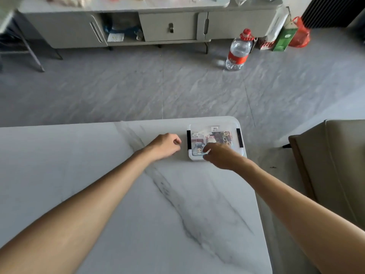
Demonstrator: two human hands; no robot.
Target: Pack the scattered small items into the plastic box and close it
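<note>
A clear plastic box [240,150] with black side latches stands near the far right corner of the white marble table [138,194]. Its transparent lid is on, and small items [221,136], among them hair ties and little packets, show through it. My left hand [166,145] lies on the table just left of the box, fingers curled into a loose fist with nothing in it. My right hand [219,155] rests on the box's near edge with curled fingers on the lid. It covers the box's front right part.
Beyond the table lies grey floor with a water bottle [238,51], a grey cabinet [138,26] and bags [286,36] at the back. A beige chair [331,165] stands right of the table. The table's right edge runs close beside the box.
</note>
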